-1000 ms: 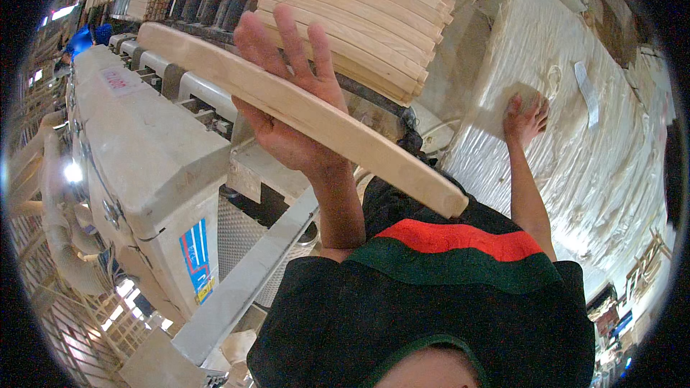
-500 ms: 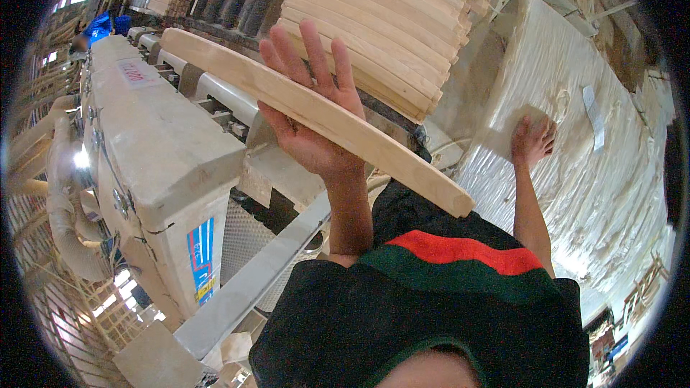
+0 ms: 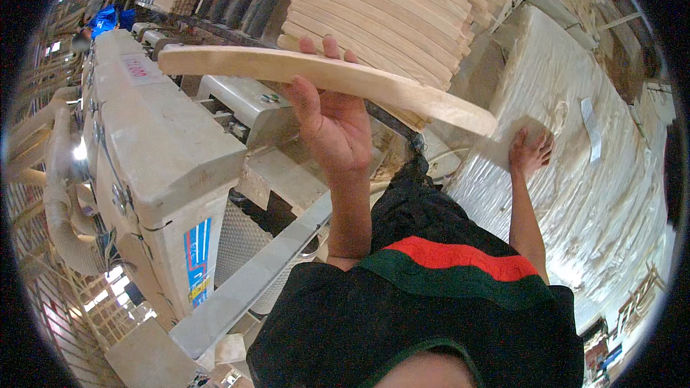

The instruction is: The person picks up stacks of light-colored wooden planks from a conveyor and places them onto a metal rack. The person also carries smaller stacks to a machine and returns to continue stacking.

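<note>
My left hand [image 3: 338, 126] holds a long, slightly curved pale wooden slat [image 3: 323, 75] in front of me. Its thumb lies along the near lower edge, while the fingers go behind the wood and show their tips above it. At the right, my right hand [image 3: 530, 152] rests on a surface wrapped in wrinkled clear plastic [image 3: 575, 194], holding nothing, with its fingers apart and a little bent. Beyond the slat lies a large stack of similar wooden slats [image 3: 381, 21].
A long beige machine housing [image 3: 162, 144] runs along my left, with a metal rail [image 3: 251, 273] close to my left elbow. A ribbed hose [image 3: 65, 215] hangs at the far left. A blue item [image 3: 108, 20] shows at the far end. A white paper strip [image 3: 591, 129] lies on the plastic.
The slat has tilted toward level as its right end rose. My left fingers, spread upright before, have bent behind it. My right hand stays on the plastic.
</note>
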Demonstrator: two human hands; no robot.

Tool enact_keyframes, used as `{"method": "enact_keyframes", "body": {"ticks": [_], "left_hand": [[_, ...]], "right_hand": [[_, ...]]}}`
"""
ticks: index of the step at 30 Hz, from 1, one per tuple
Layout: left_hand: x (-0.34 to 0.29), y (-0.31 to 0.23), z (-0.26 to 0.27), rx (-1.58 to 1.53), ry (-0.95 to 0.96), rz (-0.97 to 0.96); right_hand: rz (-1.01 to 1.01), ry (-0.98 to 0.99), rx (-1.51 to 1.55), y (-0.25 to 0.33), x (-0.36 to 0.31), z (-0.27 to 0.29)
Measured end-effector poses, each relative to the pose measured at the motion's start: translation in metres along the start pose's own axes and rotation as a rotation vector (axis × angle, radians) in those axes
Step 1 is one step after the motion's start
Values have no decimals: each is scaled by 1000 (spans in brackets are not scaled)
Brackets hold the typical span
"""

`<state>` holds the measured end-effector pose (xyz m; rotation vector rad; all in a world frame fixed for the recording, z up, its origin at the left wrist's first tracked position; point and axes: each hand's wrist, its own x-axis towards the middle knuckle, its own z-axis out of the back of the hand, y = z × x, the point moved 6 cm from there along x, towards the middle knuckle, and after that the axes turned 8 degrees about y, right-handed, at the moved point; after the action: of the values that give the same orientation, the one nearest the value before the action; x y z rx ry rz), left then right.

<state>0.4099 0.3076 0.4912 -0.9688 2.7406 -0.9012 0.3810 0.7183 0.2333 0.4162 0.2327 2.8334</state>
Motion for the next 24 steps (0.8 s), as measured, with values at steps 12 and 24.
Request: {"method": "enact_keyframes", "body": {"ticks": [12, 24], "left_hand": [[3, 0, 7, 42, -45, -18], [11, 30, 182, 753, -500, -110]], "right_hand": [[7, 45, 10, -2, 1, -1], [-12, 150, -95, -17, -6, -15]]}}
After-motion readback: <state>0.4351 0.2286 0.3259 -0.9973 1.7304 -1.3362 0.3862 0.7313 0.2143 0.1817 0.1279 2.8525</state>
